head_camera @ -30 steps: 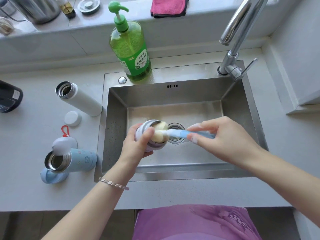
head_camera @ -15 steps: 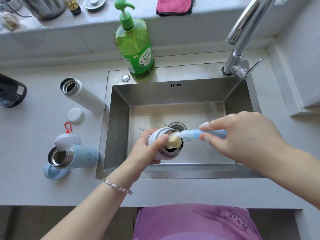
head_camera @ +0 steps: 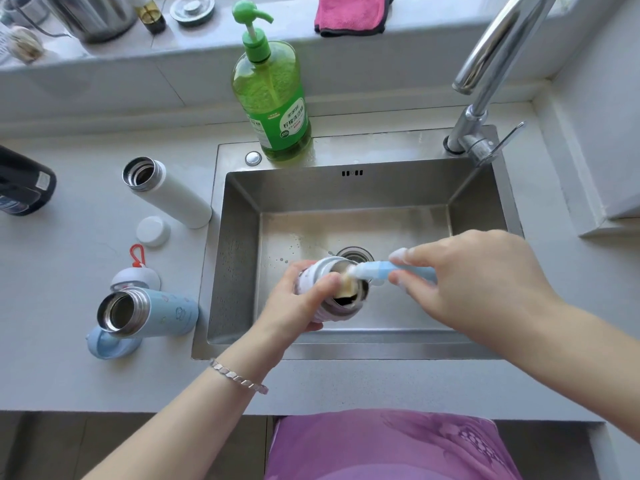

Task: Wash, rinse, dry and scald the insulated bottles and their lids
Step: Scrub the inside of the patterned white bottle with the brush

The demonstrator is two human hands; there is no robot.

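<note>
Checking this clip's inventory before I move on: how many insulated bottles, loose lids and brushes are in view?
Insulated bottles: 3 (white bottle, blue bottle, bottle gripped by the left hand)
Loose lids: 3 (white lid, lid with red loop, blue lid)
Brushes: 1 (brush held by the right hand)
Total: 7

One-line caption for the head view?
Over the sink, left hand grips a bottle while right hand holds a sponge brush in its mouth.
</note>
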